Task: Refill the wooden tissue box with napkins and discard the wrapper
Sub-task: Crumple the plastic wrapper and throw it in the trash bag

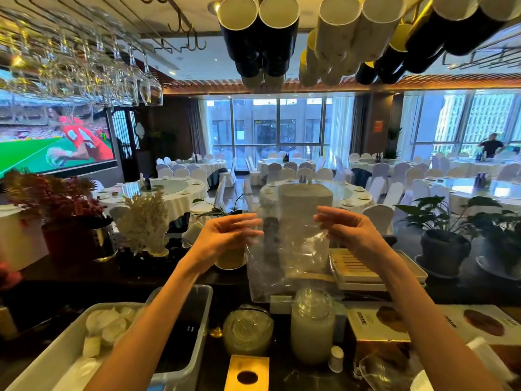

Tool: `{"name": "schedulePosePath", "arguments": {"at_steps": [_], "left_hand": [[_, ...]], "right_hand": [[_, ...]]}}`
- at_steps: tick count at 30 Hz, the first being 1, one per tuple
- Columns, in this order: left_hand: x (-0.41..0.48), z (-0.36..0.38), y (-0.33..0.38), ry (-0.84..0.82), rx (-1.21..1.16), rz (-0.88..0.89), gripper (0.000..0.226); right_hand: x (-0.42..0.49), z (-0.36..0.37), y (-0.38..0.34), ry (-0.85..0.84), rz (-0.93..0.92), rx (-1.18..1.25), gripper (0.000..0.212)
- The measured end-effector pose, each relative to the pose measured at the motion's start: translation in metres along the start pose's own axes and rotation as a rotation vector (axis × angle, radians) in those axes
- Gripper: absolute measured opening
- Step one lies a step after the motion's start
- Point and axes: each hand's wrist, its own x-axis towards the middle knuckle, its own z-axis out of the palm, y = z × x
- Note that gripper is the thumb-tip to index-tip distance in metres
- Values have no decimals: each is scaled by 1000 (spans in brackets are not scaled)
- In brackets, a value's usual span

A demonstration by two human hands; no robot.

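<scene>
I hold a clear plastic wrapper [270, 266] up over the dark bar counter. My left hand [225, 235] pinches its left top edge and my right hand [349, 230] pinches its right top edge. A tall pale stack of napkins [306, 204] stands upright between my hands, seen through the plastic. I cannot tell whether the stack is inside the wrapper or just behind it. A strip of light wood [307, 277] shows at the stack's foot. A wooden box [248, 362] with a dark oval hole in its top sits at the bottom edge, below my hands.
A white bin [50, 359] with folded cloths sits at lower left, and two lidded jars [311, 328] below the wrapper. A slatted wooden tray [355, 266] lies to the right, printed boxes [394, 323] nearer me. Glasses and mugs hang overhead. A dining hall lies beyond.
</scene>
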Motion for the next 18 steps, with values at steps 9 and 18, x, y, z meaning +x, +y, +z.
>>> {"name": "schedulePosePath", "arguments": {"at_steps": [9,18], "left_hand": [[2,0,19,12,-80,158,51],[3,11,26,215,-13,199,45]], "right_hand": [[-12,16,-34,10,-352,-155,58],[-10,13,-40,-189,59,113,54]]}}
